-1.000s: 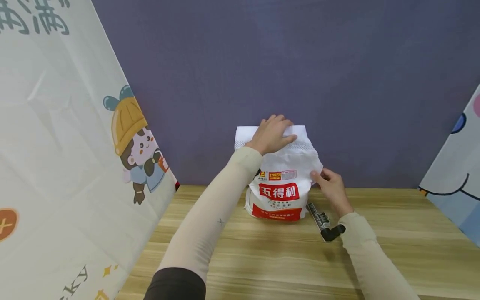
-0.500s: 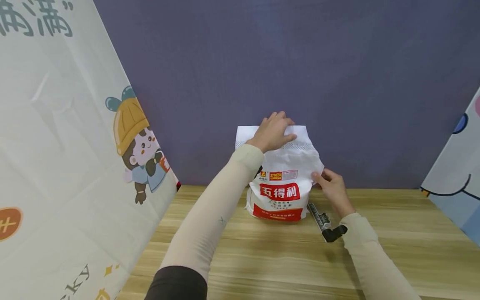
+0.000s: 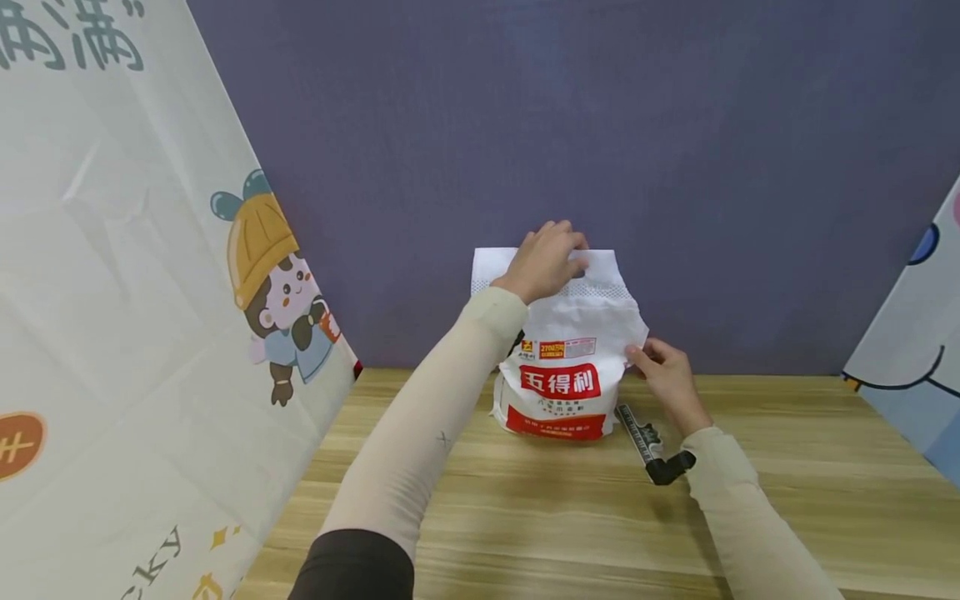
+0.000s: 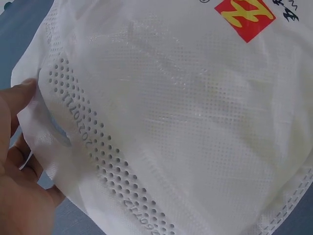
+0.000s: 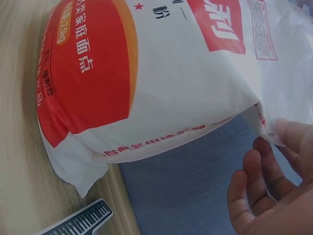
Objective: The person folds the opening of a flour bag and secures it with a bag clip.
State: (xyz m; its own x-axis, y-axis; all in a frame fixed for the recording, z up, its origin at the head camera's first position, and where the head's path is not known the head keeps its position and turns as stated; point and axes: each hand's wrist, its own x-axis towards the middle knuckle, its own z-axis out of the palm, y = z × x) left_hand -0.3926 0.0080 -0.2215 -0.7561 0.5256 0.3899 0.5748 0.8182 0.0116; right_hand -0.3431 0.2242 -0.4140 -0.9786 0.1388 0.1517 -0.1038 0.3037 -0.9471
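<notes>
One pinch apiece, mid-frame: the left grip (image 3: pixel 546 262) holds the top edge of a soft, white, red-printed bag (image 3: pixel 558 325), the right grip (image 3: pixel 667 377) its side; either slipping could make it slump.

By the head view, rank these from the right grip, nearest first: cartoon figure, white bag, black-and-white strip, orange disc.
1. White bag: its right side pinched in the right grip.
2. Black-and-white strip: on the table, right of the bag.
3. Cartoon figure: printed on the white left backdrop.
4. Orange disc: same backdrop, cut by the picture's left edge.
</notes>
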